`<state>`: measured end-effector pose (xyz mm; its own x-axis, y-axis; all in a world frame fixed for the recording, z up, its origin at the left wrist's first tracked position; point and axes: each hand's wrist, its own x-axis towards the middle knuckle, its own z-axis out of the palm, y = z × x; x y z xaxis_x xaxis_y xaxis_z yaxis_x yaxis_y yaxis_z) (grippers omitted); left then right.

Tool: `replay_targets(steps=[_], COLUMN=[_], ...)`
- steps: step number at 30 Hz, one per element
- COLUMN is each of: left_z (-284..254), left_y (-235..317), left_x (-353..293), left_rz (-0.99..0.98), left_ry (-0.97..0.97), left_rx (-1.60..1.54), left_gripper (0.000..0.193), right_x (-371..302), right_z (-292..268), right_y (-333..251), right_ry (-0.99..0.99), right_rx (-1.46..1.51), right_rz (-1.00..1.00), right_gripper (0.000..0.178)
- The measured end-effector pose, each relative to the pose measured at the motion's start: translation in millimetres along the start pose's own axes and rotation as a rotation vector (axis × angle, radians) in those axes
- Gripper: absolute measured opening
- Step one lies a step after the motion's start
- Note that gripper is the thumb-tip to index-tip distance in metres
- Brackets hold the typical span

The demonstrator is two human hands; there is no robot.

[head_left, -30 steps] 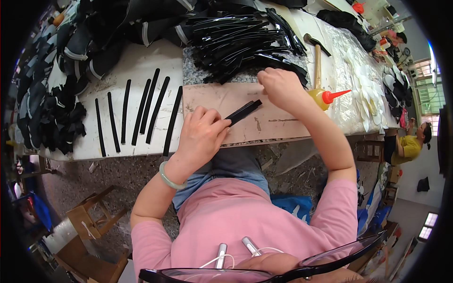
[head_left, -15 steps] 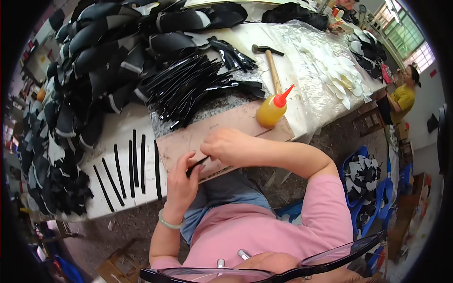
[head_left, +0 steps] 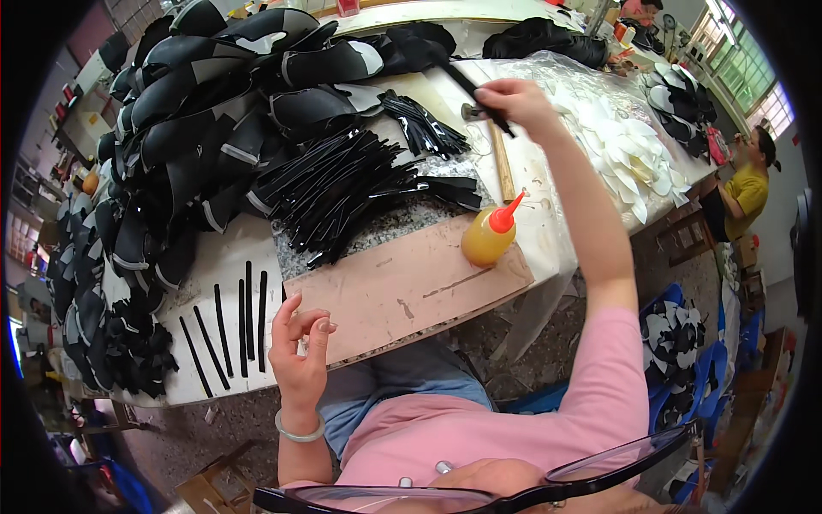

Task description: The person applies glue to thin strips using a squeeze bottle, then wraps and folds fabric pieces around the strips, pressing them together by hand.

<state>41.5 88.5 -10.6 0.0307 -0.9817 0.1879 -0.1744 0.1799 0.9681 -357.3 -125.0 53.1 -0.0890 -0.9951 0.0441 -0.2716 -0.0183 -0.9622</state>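
My right hand (head_left: 521, 104) is stretched out over the far part of the table, its fingers closed on a long flat black strip (head_left: 467, 84). That strip slants across, just above the head of a hammer (head_left: 500, 163) with a wooden handle. My left hand (head_left: 300, 343) is raised at the near left corner of a pinkish board (head_left: 394, 283), fingers loosely bent and apart, with nothing in them. A yellow squeeze bottle (head_left: 488, 240) with a red pointed nozzle stands on the board's right end. Several thin black strips (head_left: 249, 308) lie spaced out left of my left hand.
Beyond the board, a heap of glossy black strips (head_left: 330, 193) covers a speckled slab (head_left: 295, 244). Black and grey curved pieces (head_left: 184, 111) are piled high at the left. White cut pieces (head_left: 616, 146) lie on clear plastic at the right. A person in yellow (head_left: 745, 193) sits at far right.
My hands have parted. The right one has swung up and away from the board to the far side and now grips a strip; the left has drawn back left and loosened its fingers.
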Motion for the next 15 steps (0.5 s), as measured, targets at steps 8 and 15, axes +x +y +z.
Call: replay_targets(steps=[8,15], left_z=[-2.4,38.0], left_y=[2.9,6.9], left_x=[0.5,22.4], left_rz=[0.01,0.139], left_ry=[0.051,-0.148], left_rx=[0.089,0.169], left_gripper=[0.032,0.02], right_x=[24.0,-20.7], right_z=[56.2,83.3], right_y=[35.7,75.3], right_ry=[-0.293,-0.433], right_rx=[-0.571,-0.772], right_rz=[-0.314,-0.717], right_gripper=[0.055,0.055])
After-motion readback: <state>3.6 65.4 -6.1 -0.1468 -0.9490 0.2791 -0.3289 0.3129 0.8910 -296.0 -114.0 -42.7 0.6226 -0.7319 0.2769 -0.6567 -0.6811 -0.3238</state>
